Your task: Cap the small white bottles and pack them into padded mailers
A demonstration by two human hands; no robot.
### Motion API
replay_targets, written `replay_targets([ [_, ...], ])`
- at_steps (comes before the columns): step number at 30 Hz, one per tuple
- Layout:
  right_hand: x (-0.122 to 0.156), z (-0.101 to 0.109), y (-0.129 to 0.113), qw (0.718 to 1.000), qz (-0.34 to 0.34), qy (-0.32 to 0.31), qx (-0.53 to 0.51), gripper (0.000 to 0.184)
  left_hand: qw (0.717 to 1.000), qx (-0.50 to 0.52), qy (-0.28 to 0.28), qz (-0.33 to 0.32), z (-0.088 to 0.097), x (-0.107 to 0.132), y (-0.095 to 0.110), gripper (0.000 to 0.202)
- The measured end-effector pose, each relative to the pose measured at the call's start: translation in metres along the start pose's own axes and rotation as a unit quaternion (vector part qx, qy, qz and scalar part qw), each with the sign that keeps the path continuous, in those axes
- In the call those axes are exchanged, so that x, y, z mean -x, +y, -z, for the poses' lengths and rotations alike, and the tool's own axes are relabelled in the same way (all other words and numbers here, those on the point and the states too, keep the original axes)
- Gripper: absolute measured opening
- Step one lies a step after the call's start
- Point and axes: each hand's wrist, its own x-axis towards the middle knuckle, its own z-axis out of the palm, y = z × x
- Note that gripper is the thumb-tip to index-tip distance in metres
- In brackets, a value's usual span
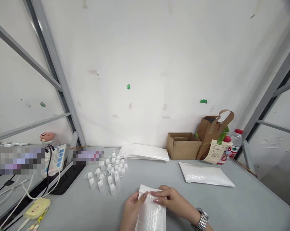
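The left hand (133,206) and right hand (171,199) nearly meet, fingers (162,193) curled inward.

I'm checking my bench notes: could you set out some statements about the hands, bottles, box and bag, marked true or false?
1. The left hand and right hand both touch a bubble mailer. True.
2. A metal watch circles the left wrist. False: the watch is on the right wrist.
3. Small white bottles stand left of that mailer in the picture. True.
4. The paper bag is left of the cardboard box. False: the paper bag is right of the cardboard box.
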Motion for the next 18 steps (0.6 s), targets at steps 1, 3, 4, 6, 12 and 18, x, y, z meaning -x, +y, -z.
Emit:
replay_targets([
  [1,0.001,-0.002,-0.002,1.000,0.006,0.001,0.007,0.033,1.000,-0.017,0.018,-0.003,-0.001,-0.002,-0.001,0.045],
  [3,0.001,-0.007,-0.002,1.000,0.007,0.030,-0.007,0.032,0.997,-0.044,0.055,-0.012,-0.002,-0.004,0.000,0.046],
  [4,0.000,-0.010,0.000,0.998,-0.002,0.059,-0.027,0.032,0.996,-0.052,0.067,-0.018,-0.004,-0.005,0.001,0.046],
  [6,-0.002,-0.018,0.008,0.987,-0.041,0.128,-0.086,0.033,0.994,-0.062,0.082,-0.031,-0.007,-0.004,0.005,0.046],
  [12,-0.001,-0.032,0.024,0.963,-0.108,0.194,-0.152,0.042,0.993,-0.061,0.082,-0.050,-0.020,0.008,0.008,0.045],
  [18,0.036,0.014,0.010,0.943,-0.088,0.317,-0.044,0.046,0.997,-0.067,0.011,-0.043,-0.016,0.007,0.008,0.055],
])
